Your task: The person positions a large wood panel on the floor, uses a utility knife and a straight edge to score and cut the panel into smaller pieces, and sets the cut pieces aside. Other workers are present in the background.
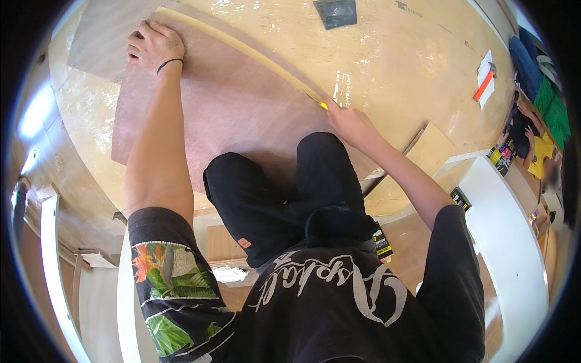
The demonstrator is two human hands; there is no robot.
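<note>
A thin reddish-brown plywood sheet point(230, 106) lies in front of my knees. A long, narrow pale wooden strip point(242, 55) runs slantwise across it, from the far left towards my right hand. My left hand point(155, 47) presses down on the sheet near the strip's far end, its fingers bent and apart, some fingertips hidden. Close to the strip's near right end, my right hand point(351, 126) is closed around a yellow-handled utility knife point(324, 106). The knife's tip meets the sheet beside the strip; most of its handle is hidden in my fist.
Beneath is a large yellowish wooden board point(399, 66). On it are a dark flat piece point(336, 13) at the far side and a red-orange hammer point(485, 86) over white paper at the right. Wood offcuts point(423, 151) lie beside my right forearm. Another person point(535, 142) is at the far right.
</note>
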